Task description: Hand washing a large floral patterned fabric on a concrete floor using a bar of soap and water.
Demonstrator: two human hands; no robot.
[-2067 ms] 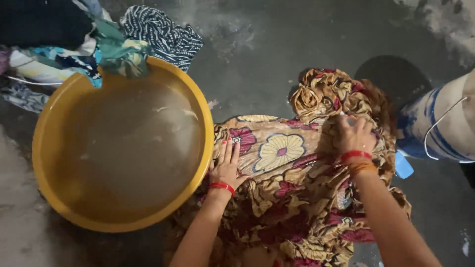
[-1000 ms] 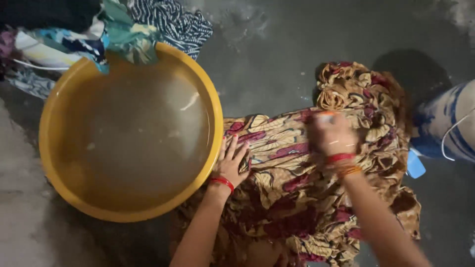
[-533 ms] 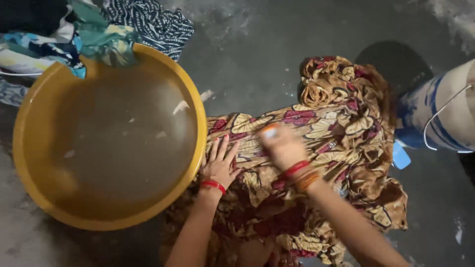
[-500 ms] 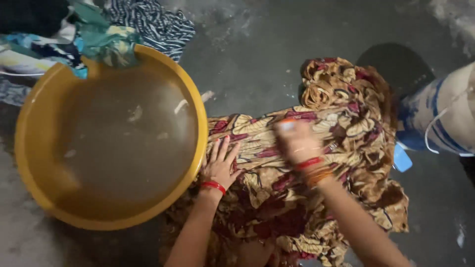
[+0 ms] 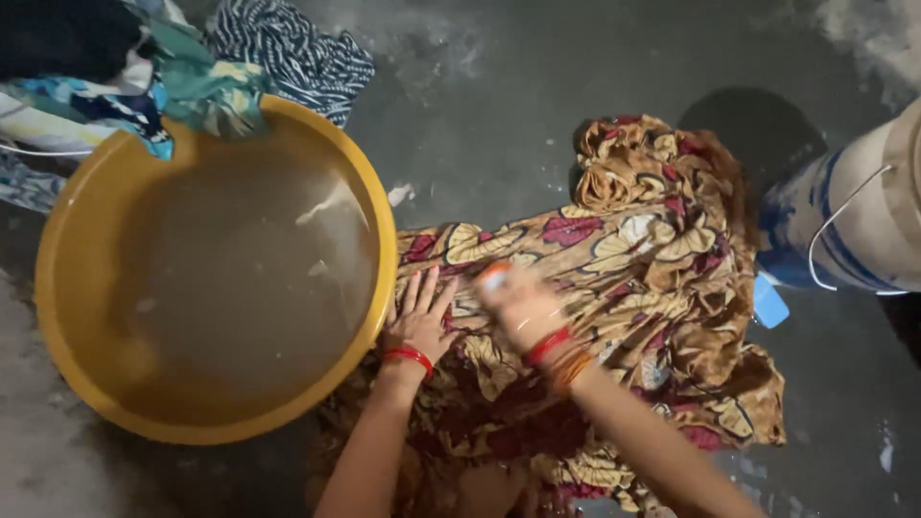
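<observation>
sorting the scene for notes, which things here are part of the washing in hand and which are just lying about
In hand: patterned cloth spread on the floor; left hand flat on it; right hand, blurred, on it too.

Lying about: yellow basin of water; heap of clothes; white bucket; small blue thing.

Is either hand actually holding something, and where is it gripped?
The left hand lies flat, pressing the patterned cloth. The right hand is blurred; whether it grips anything cannot be told.

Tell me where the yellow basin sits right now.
The yellow basin fills the left of the head view on the wet floor, its right rim beside the left hand and the patterned cloth.
</observation>
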